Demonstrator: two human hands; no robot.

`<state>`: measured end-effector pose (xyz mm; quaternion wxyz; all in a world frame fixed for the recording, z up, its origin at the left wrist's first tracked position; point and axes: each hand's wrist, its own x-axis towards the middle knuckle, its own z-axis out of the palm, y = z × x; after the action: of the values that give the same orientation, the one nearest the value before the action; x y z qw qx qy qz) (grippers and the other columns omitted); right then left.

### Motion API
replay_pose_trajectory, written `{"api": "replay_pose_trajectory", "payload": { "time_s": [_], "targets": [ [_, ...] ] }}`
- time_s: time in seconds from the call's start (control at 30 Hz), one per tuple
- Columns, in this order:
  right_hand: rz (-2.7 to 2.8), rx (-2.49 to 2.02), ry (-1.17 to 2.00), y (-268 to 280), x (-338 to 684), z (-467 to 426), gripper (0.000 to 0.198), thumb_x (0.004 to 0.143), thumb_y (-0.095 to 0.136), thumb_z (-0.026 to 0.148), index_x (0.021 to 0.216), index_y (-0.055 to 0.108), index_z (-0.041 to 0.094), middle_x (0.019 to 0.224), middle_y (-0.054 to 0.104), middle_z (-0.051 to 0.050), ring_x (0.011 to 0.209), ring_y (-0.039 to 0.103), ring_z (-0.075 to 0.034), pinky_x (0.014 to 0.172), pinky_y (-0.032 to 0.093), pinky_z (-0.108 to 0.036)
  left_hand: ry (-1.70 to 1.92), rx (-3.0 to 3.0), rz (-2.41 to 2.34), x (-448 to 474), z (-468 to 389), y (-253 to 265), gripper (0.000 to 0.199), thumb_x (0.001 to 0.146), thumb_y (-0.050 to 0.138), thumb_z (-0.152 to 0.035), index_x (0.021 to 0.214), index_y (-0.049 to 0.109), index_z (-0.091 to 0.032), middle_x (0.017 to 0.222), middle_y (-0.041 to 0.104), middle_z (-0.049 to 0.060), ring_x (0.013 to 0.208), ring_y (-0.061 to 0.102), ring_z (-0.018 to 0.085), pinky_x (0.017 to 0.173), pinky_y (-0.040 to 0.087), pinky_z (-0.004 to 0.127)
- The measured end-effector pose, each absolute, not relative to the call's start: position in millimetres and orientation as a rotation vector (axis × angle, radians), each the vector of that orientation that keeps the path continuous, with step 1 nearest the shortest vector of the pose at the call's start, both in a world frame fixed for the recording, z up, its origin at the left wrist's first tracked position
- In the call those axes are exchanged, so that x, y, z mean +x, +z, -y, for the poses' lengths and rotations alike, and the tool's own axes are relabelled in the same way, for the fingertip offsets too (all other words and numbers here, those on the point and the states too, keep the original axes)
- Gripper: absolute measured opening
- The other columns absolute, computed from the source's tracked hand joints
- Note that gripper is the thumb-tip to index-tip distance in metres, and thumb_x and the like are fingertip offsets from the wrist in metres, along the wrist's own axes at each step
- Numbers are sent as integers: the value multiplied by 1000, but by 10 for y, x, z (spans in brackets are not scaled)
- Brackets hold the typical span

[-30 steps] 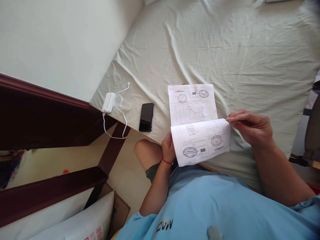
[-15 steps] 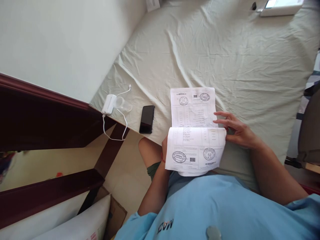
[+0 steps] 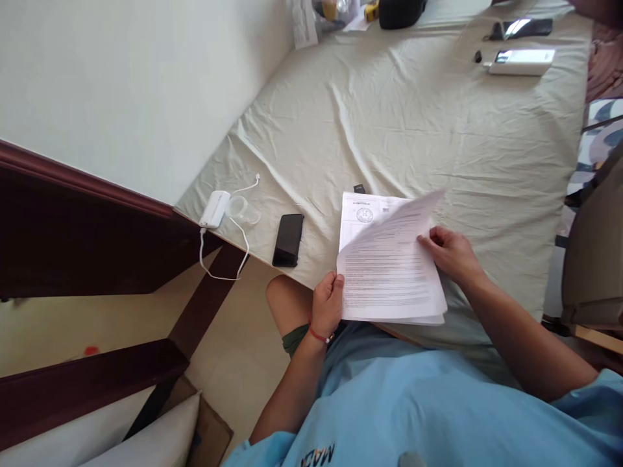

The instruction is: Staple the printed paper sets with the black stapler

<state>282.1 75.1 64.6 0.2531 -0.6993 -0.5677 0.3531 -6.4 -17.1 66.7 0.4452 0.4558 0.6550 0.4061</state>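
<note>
A stack of printed papers lies at the near edge of the cloth-covered surface, in front of my body. My left hand is closed on the stack's lower left edge, thumb on top. At the right edge, my right hand pinches a sheet between thumb and fingers. That sheet's upper part curls up and over to the right. Below it, at the upper left, part of a page with a round stamp shows. A small black item sits just past the stack's top edge.
A black phone lies left of the papers. Beyond it are a white device with a looped cable and a clear round container. A white power bank and a dark case stand at the far side.
The stamped sheet that was folded toward me is now turned, and a text page lies on top. My left hand has come into view at the left edge; my right now pinches a sheet.
</note>
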Motion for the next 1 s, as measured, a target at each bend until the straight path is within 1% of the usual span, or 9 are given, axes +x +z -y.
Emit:
{"api": "replay_pose_trajectory", "payload": {
  "time_s": [0.1,0.23,0.33,0.43,0.53,0.63,0.8,0.93,1.0],
  "targets": [
    [1675,-2005,809,646,2876,-794,9,84,69,34,82,64,26,82,76,-3,74,68,-23,69,49,-36,1033,1073,-1608,-88,201,662,43,98,60,-58,80,64,-19,75,63,0,71,52,15,66,42,26],
    [1724,-2007,841,687,3018,-671,24,90,62,47,78,63,26,75,75,-5,69,66,-24,64,46,-37,1061,949,-1521,-83,246,694,45,94,66,-62,79,65,-19,76,64,1,71,55,15,69,46,26],
    [1541,-1930,1246,717,3089,-469,46,95,56,65,70,63,26,69,73,-6,62,66,-24,58,49,-37,1060,792,-1423,-17,274,758,45,89,72,-63,82,66,-19,77,68,2,73,61,16,71,50,28],
    [1129,-1691,1670,744,3087,-268,53,92,58,76,83,72,26,84,79,-8,75,74,-28,64,59,-41,1030,661,-1338,73,294,780,46,86,76,-63,86,67,-18,80,72,4,77,66,19,75,54,31],
    [800,-1507,1817,772,3048,-186,47,89,66,73,96,75,27,93,82,-9,91,78,-33,76,66,-46,999,694,-1371,152,317,712,48,87,74,-65,83,65,-18,79,71,3,75,64,18,74,53,30],
    [700,-1487,1797,773,3021,-237,37,87,72,63,96,74,27,95,83,-9,98,79,-34,81,68,-48,967,824,-1453,226,357,602,50,91,68,-68,79,61,-19,75,65,1,71,57,16,69,47,28],
    [766,-1539,1693,686,2999,-357,29,91,68,52,103,72,26,95,82,-9,95,80,-33,79,68,-50,916,996,-1503,291,395,534,51,98,57,-69,80,58,-21,74,58,0,72,50,16,69,43,28],
    [919,-1487,1554,626,2989,-367,26,96,63,51,109,70,29,99,82,-5,96,80,-30,78,68,-47,918,1054,-1478,197,235,601,51,97,59,-69,78,58,-21,74,57,-1,73,50,16,71,43,28],
    [937,-1460,1512,617,2967,-350,25,96,64,52,109,70,31,103,82,-3,99,79,-30,79,68,-45,957,1005,-1419,133,71,649,50,96,60,-69,85,62,-21,80,61,0,78,55,16,77,47,28]
  ]
}}
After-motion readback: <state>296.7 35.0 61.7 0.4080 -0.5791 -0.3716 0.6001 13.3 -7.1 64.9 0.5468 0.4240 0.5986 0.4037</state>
